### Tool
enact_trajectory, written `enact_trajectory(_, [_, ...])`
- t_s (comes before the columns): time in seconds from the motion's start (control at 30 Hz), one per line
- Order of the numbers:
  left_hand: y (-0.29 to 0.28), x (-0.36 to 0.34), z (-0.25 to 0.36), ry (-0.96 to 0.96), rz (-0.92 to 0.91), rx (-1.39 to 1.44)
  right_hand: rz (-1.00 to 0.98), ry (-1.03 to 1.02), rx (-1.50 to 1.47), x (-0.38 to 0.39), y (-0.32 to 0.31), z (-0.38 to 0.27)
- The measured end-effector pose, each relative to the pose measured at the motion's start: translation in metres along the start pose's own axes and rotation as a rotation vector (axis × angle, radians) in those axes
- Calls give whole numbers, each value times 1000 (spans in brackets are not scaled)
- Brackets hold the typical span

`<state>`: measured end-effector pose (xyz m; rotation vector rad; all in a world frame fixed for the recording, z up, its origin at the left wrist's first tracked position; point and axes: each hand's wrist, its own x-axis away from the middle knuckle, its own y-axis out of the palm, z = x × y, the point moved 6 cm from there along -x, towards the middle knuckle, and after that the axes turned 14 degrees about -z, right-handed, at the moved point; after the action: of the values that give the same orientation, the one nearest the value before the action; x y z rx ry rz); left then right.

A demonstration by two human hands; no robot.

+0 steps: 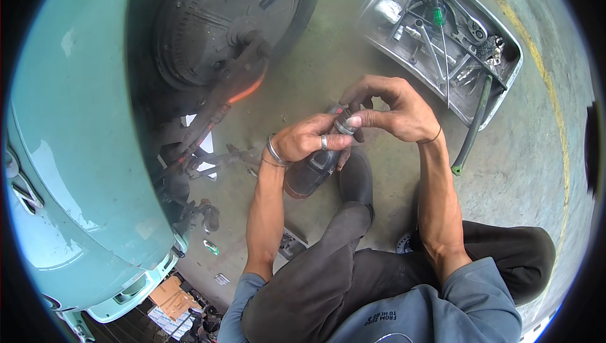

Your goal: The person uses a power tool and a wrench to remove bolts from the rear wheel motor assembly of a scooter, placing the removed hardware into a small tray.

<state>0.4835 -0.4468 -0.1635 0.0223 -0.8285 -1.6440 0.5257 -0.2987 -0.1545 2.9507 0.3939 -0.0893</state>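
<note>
Bottle (314, 169) in left hand (306, 141) grip, right hand (394, 112) fingers at neck

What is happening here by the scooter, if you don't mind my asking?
A person crouches on the concrete beside a pale green scooter. The left hand grips a dark cylindrical part, while the right hand pinches its upper end. A metal tray of tools lies on the floor behind.

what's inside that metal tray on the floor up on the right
The metal tray holds loose hand tools: a green-handled screwdriver, wrenches, sockets and small metal bits. They overlap, so whatever lies beneath them cannot be seen.
</note>
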Motion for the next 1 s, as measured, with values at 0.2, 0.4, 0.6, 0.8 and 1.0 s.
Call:
enact_trajectory(0.2, [10, -6, 1, -30, -47, -52, 101, -41, -168, 14, -6, 10])
enact_trajectory(0.4, [10, -6, 6, -46, -20, -55, 66, 28, -165, 18, -13, 3])
enact_trajectory(0.6, [6, -5, 2, -2, -10, -27, -65, 107, -101, 15, -8, 3])
enact_trajectory(0.8, [2, -3, -2, -6, -5, -5, -66, 96, 16, 12, -6, -3])
enact_trajectory(1.0, [4, -5, 2, 2, -12, -8, -79, 0, -35, 10, -7, -2])
